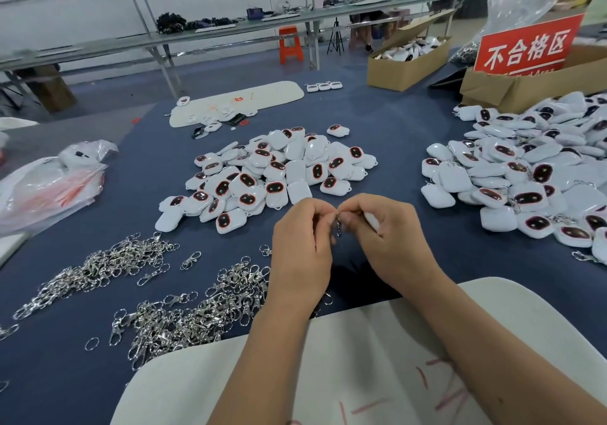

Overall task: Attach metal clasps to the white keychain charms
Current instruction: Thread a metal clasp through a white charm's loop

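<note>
My left hand [302,244] and my right hand [387,237] meet over the blue table, fingertips together. Between them hangs a small metal clasp [338,226], pinched by both hands. My right hand also curls round a white charm [372,220], mostly hidden in the palm. A pile of white charms with dark red-rimmed faces [276,175] lies just beyond my hands. A second, larger pile of charms [525,175], some with clasps on them, lies at the right. Loose silver clasps [197,306] are heaped at the near left.
A white board [328,375] with red marks lies under my forearms. A plastic bag [49,188] sits at the left. Cardboard boxes [407,63] and a red sign [525,46] stand at the back right. A person sits at a far bench.
</note>
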